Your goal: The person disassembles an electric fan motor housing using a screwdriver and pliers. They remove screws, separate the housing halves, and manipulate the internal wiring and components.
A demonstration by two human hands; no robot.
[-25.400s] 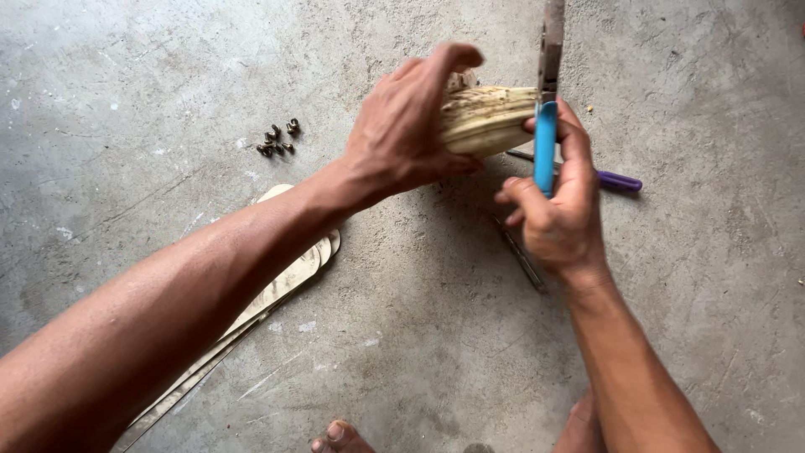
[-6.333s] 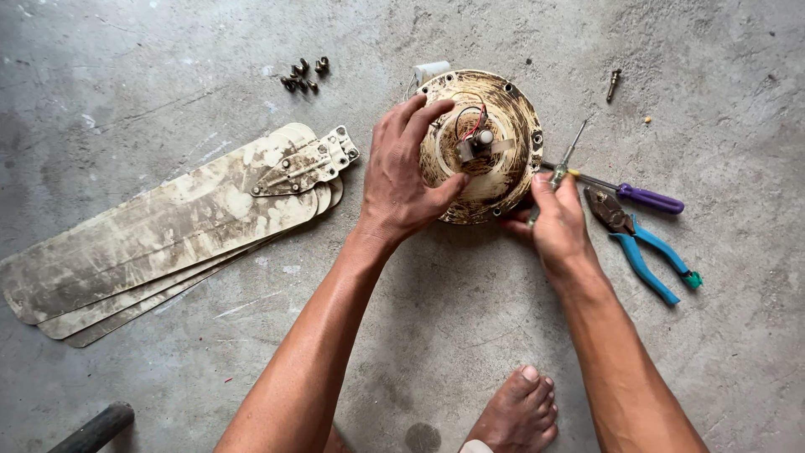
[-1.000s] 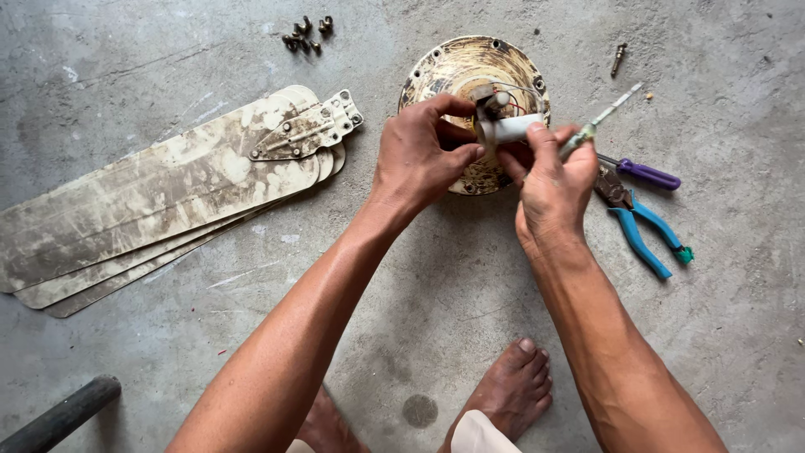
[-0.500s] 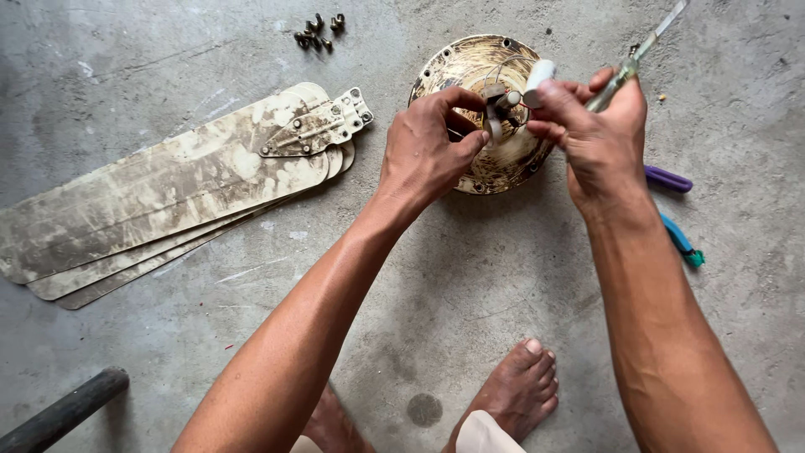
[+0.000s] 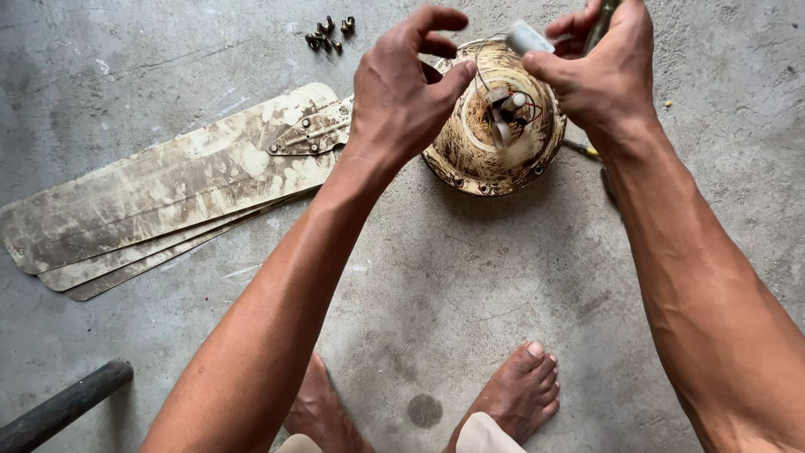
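Blades (image 5: 159,201) already off, stacked left; screws (image 5: 329,32) lie far. Right hand (image 5: 605,71) lifts the small white part (image 5: 528,37), wires attached, above the open motor (image 5: 495,126); left hand (image 5: 402,92) hovers open.

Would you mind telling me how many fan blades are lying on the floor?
3 fan blades, stacked in one fanned pile on the concrete floor, left of the motor housing; another could be hidden underneath.

Makeshift repair spot: bare concrete floor (image 5: 419,277), dismantled fan blades (image 5: 168,201), loose screws (image 5: 329,32)
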